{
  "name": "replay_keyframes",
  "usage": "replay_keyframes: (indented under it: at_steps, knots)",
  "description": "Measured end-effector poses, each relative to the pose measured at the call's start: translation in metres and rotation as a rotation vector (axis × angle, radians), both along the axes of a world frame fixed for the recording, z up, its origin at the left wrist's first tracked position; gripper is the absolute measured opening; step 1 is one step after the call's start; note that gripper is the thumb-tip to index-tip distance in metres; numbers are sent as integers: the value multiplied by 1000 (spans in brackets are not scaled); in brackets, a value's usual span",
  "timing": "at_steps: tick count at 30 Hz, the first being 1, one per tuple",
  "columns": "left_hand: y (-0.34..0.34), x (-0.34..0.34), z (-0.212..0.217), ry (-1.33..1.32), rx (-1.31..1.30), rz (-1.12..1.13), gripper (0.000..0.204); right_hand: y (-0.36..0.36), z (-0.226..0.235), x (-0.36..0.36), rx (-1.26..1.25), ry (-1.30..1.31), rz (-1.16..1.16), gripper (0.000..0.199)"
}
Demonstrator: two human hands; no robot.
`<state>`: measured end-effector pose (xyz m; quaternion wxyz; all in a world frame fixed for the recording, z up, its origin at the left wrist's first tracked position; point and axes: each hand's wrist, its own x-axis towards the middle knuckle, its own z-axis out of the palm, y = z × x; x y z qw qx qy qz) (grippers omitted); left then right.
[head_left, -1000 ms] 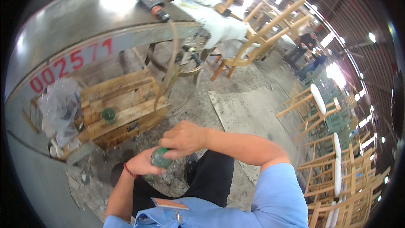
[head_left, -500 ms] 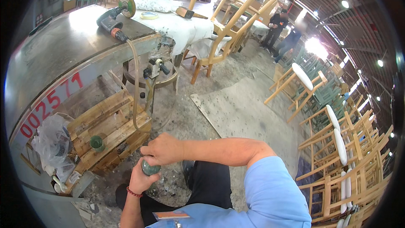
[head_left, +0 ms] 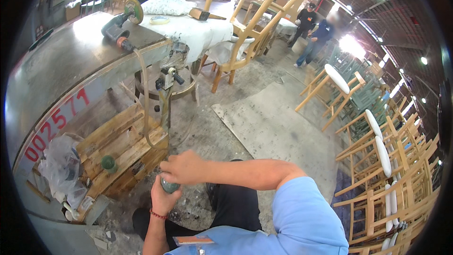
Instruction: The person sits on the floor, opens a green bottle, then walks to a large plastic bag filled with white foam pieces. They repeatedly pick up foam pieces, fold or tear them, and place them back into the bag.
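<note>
Low in front of me, my left hand [head_left: 164, 199], with a red bead bracelet at its wrist, is wrapped round a small, rounded green container [head_left: 170, 186]. Over its top, my right hand [head_left: 185, 166] is closed with the knuckles up; its fingertips, and anything between them, are hidden. Both hands are close together above my knees. To their left, a similar green container [head_left: 109, 163] stands on a wooden pallet [head_left: 130, 131] under the bench.
A power polisher [head_left: 116, 32] with a hose lies on the metal-topped bench [head_left: 61, 42]. A crumpled plastic bag [head_left: 61, 163] lies beside the pallet. A wooden chair [head_left: 243, 42] stands beyond the bench; stacked chairs [head_left: 391, 174] fill the right. Two people [head_left: 317, 40] are in the background.
My hands stay together round the green container, with the right fingers slightly shifted. The view has tilted a little. In the background, the two people have changed position.
</note>
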<state>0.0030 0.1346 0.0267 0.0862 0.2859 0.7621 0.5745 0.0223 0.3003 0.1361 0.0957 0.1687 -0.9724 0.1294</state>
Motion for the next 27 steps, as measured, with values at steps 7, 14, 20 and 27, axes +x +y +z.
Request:
replay_keyframes:
  at_steps: [7, 14, 20, 27]
  knots:
    - [10, -1, 9, -86, 59, 62, 78, 10, 13, 24, -481, -366, -291, 72]
    - [39, -2, 23, -95, 123, -105, 103, 16, -46, 40, -1014, -445, -457, 74]
    - [42, -9, 33, 238, -128, -172, 86, 77, -43, 29, -1023, -227, -489, 68]
    - [-20, -27, -16, -403, -153, 260, 32, 197, -59, -36, -948, -10, -600, 59]
